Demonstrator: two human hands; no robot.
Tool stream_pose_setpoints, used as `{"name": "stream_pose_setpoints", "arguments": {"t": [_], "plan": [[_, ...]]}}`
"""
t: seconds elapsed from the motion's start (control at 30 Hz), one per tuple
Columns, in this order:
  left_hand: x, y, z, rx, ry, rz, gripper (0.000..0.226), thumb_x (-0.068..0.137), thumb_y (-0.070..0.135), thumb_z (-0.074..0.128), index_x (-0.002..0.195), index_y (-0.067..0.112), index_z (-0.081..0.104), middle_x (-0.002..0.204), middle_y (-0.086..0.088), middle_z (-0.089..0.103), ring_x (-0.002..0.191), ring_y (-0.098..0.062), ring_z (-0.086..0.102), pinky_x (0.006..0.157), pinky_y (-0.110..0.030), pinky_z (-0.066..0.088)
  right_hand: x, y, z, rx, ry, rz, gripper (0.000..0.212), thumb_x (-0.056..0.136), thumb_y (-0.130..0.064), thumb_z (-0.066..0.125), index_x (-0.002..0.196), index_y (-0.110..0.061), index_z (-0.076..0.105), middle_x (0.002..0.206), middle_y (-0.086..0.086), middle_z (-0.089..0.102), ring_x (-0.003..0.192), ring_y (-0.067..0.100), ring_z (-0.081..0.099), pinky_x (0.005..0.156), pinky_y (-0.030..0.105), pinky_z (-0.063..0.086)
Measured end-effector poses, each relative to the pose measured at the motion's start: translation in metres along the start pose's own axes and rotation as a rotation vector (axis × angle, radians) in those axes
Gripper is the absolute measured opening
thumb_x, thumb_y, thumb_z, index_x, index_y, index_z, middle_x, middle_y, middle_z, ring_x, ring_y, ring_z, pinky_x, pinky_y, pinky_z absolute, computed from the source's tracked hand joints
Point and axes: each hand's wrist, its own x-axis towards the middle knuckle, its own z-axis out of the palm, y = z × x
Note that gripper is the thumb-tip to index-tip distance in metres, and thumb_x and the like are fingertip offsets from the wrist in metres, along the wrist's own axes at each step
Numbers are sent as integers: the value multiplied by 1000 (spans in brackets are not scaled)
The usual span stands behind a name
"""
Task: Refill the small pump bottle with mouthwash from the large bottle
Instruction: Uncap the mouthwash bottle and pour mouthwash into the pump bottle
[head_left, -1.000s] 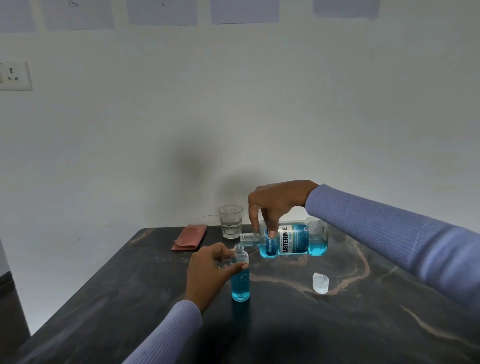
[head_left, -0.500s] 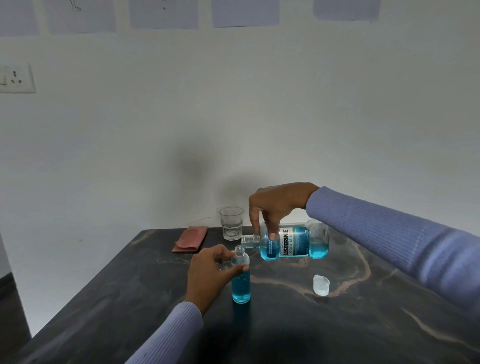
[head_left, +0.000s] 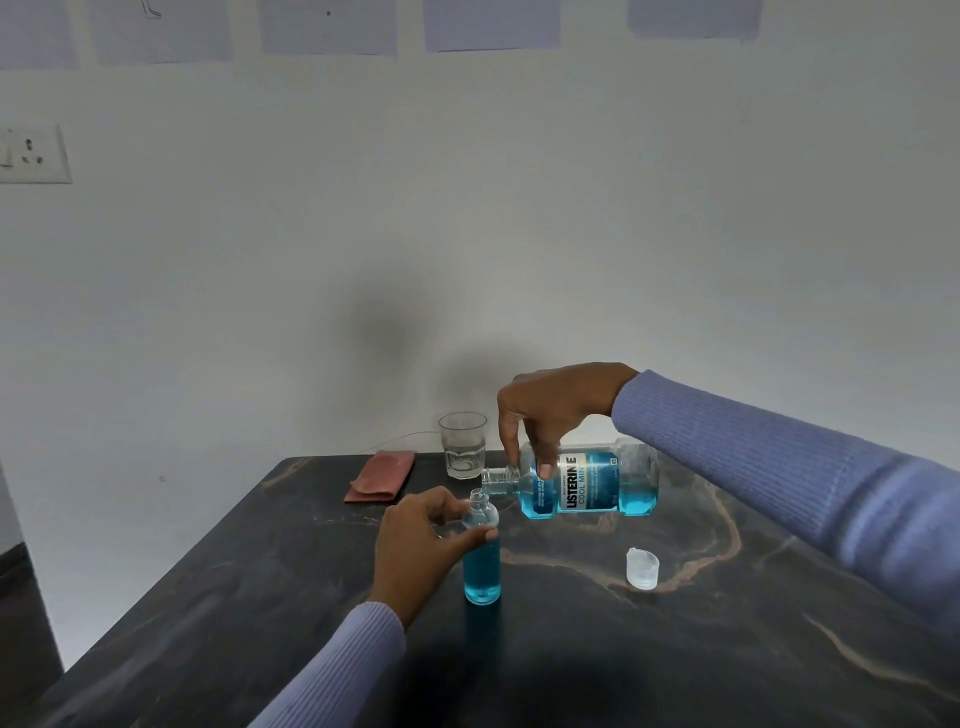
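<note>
The small clear bottle (head_left: 482, 564) stands upright on the dark table, uncapped and filled with blue liquid to about its shoulder. My left hand (head_left: 415, 540) grips it near the neck. My right hand (head_left: 553, 410) holds the large mouthwash bottle (head_left: 587, 486) from above, lying almost level, its open mouth just above and to the right of the small bottle's opening. Blue liquid pools along the large bottle's lower side. No pump top is in sight.
A translucent white cap (head_left: 642, 568) stands on the table (head_left: 675, 649) to the right of the small bottle. At the far edge are a clear drinking glass (head_left: 462, 446) and a folded reddish cloth (head_left: 382, 475). A white wall rises right behind the table.
The large bottle's mouth has lifted a little and tipped back toward level; my view has shifted slightly. Both hands keep their grips.
</note>
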Motion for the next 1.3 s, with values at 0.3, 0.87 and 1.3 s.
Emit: {"name": "stream_pose_setpoints", "arguments": {"t": [0.3, 0.87, 1.3], "plan": [[-1, 0, 0, -6, 16, 15, 33, 62, 43, 78, 79, 17, 67, 80, 11, 66, 79, -3, 61, 69, -14, 47, -3, 7, 8, 51, 51, -11, 35, 71, -14, 80, 105, -9, 71, 101, 6, 72, 84, 24, 69, 87, 37, 53], [-3, 4, -2, -45, 0, -3, 32, 61, 41, 80, 78, 17, 66, 86, 6, 70, 84, -4, 63, 73, -17, 51, -21, 22, 50, 318, 254, -10, 34, 69, -14, 81, 102, -14, 73, 57, -32, 56, 65, 1, 62, 69, 18, 47], [-10, 12, -4, -83, 33, 9, 25, 60, 37, 82, 70, 29, 61, 78, 19, 65, 77, 2, 63, 65, -12, 46, -48, 35, 117, 835, 674, 107, 36, 66, -12, 83, 99, -11, 69, 82, 11, 75, 75, 11, 72, 67, 18, 53]]}}
